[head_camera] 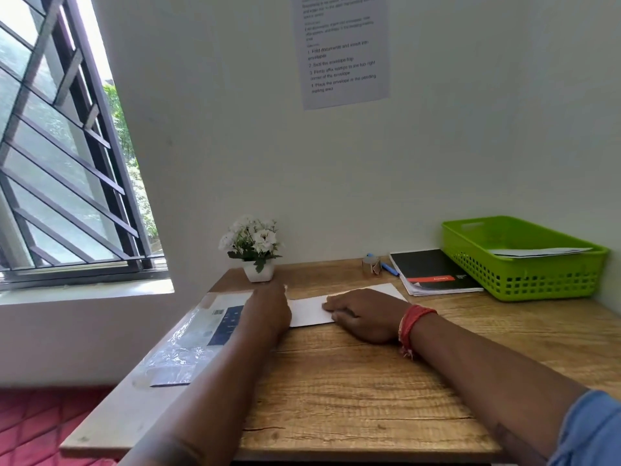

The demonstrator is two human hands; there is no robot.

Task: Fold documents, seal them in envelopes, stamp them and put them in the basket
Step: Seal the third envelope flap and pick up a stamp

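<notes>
A white folded sheet (pixel 311 311) lies flat on the wooden desk (pixel 336 381), toward its far side. My left hand (pixel 267 307) rests on the sheet's left end, fingers down and partly blurred. My right hand (pixel 363 314) presses flat on the sheet's right part, with a red thread band at the wrist. A corner of white paper (pixel 391 290) shows beyond my right hand. The green plastic basket (pixel 524 280) stands at the far right, with white envelopes (pixel 537 252) lying inside it.
A clear plastic packet with blue printed contents (pixel 201 334) lies along the desk's left edge. A small white flower pot (pixel 257 260) stands at the back. A small roll (pixel 371 264), a blue pen (pixel 389 268) and a black notebook (pixel 433 270) lie beside the basket.
</notes>
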